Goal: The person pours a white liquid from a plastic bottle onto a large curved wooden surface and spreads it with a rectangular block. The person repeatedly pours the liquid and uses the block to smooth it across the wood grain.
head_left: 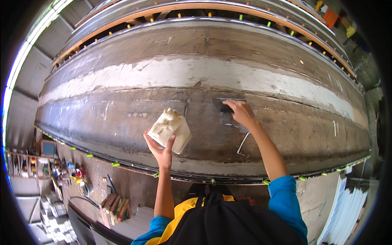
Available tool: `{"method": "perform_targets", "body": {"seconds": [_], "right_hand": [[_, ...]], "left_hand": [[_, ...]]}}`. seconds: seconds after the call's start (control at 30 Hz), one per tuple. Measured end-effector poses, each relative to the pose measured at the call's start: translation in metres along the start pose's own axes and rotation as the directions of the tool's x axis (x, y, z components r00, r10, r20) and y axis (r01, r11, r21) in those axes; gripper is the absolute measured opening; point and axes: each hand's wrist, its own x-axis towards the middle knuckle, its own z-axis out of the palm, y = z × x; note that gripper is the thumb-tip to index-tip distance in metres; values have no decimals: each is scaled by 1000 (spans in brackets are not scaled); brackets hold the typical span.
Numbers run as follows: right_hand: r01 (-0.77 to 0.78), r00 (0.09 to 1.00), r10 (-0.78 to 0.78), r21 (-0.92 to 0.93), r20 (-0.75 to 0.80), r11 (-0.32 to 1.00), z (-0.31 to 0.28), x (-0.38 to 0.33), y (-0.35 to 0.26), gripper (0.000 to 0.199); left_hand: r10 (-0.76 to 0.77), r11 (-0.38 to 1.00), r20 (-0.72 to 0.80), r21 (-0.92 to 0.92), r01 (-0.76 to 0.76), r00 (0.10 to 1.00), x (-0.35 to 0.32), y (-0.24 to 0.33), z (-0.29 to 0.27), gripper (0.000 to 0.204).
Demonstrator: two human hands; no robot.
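My left hand (160, 152) grips a cream-white board (179, 141) from its near left side, thumb on top. A thick lump of cream putty (167, 124) is heaped on it and rises to a peak at the far end. To the right, my right hand (242, 112) is closed on a dark, flat spreader (220, 105), which lies against the long brown panel (163, 100). A small dark grey patch shows beneath the hand. Across the panel, beyond both hands, runs a broad whitish band (155, 73).
Green tube-like clips (115, 164) line the panel's near edge. A bent white line (241, 145) marks the panel near my right forearm. Beyond stands another long orange-edged frame (179, 7). Wooden blocks (114, 206) sit at lower left; pale long strips (345, 212) lie at lower right.
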Motion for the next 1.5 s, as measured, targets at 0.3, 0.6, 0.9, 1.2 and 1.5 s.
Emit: {"method": "perform_targets", "body": {"seconds": [0.3, 0.6, 0.9, 1.2, 1.5], "right_hand": [[-150, 980, 124, 166, 155, 975, -25, -4, -6, 38], [71, 997, -75, 98, 36, 993, -19, -71, -40, 37], [-251, 967, 254, -68, 36, 966, -32, -44, 10, 36], [-69, 997, 63, 122, 46, 990, -37, -124, -83, 41], [-484, 873, 473, -103, -115, 869, -27, -119, -99, 45]], "left_hand": [[43, 993, -48, 109, -37, 998, -22, -3, -12, 67], [44, 996, -63, 74, -39, 997, -34, -4, -1, 66], [82, 996, -7, 42, -82, 997, -32, 4, 25, 65], [78, 997, 72, -32, -76, 994, -19, -4, 13, 65], [63, 994, 283, -100, -35, 957, 3, 3, -11, 65]]}}
